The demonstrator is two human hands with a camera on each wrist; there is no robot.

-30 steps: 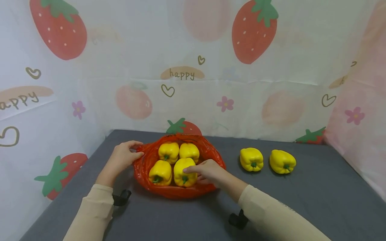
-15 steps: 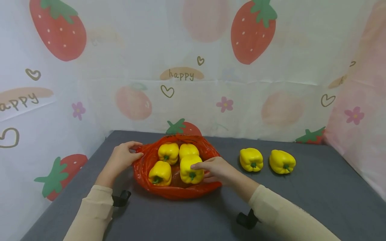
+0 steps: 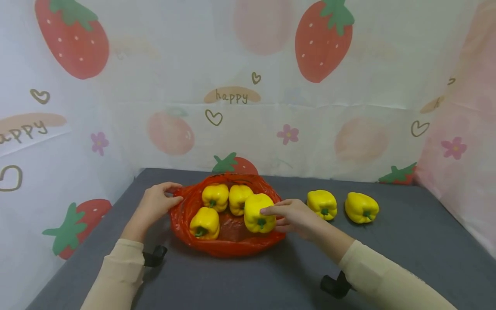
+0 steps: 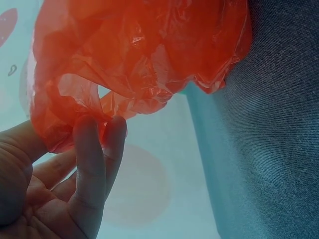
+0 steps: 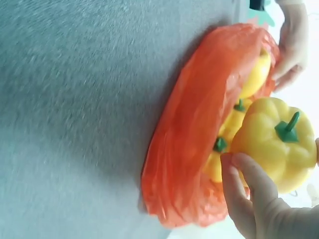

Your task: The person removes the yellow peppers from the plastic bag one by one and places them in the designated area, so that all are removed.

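A red plastic bag (image 3: 228, 249) lies with its mouth spread wide on the grey cloth. My left hand (image 3: 154, 206) pinches the bag's left rim; in the left wrist view its thumb and fingers (image 4: 88, 164) hold the thin plastic. Over the bag's right side my right hand (image 3: 296, 218) grips a yellow bell pepper (image 3: 256, 213), and the right wrist view has this pepper with its green stem up close. Three more yellow peppers sit inside the bag: one front left (image 3: 204, 224), one back left (image 3: 215, 197) and one at the back (image 3: 238, 199), partly covered by the held pepper.
To the right of the bag, two yellow peppers rest on the cloth, the nearer one (image 3: 322, 203) close behind my right hand and the other pepper (image 3: 361, 207) farther right. A printed curtain (image 3: 248, 142) rises behind the table (image 3: 217, 284).
My right hand has lifted the front right pepper from its place in the bag and carried it to the right, baring the red plastic beneath. The left hand keeps its place on the rim.
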